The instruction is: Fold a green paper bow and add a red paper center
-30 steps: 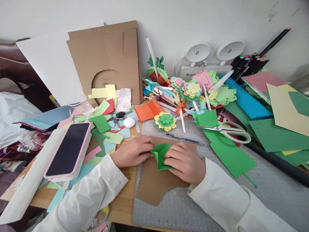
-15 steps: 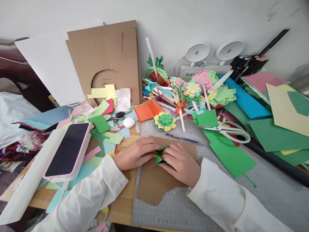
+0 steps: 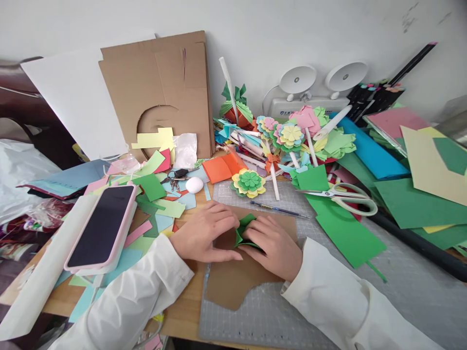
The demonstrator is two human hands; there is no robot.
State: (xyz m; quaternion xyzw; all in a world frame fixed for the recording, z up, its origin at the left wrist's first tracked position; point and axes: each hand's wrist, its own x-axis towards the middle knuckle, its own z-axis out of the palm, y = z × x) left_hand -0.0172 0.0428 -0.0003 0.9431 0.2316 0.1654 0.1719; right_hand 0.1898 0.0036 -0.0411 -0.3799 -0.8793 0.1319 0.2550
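Observation:
A small piece of folded green paper (image 3: 241, 232) stands partly opened above a brown cardboard piece (image 3: 229, 287). My right hand (image 3: 273, 245) has its fingers curled round the paper's right side, with the fingertips tucked into its folds. At the paper's left edge is my left hand (image 3: 207, 233), its thumb spread away from the other fingers; whether a fingertip touches the paper I cannot tell. Behind the hands lie a blue pen (image 3: 279, 209) and a layered green and yellow paper flower (image 3: 251, 182). Part of the green paper is hidden by my right fingers.
Under the cardboard is a grey cutting mat (image 3: 255, 321). Scissors (image 3: 343, 197) rest on green paper strips (image 3: 350, 238) at right. Leftwards are a phone (image 3: 104, 223), paper scraps (image 3: 171, 208) and a white egg-shaped object (image 3: 194, 184). Cardboard sheets (image 3: 175, 87) lean against the wall.
My left hand has loosened from the green paper, its thumb moving down and away from the fingers. The paper's folds show wider. My right hand has stayed on it.

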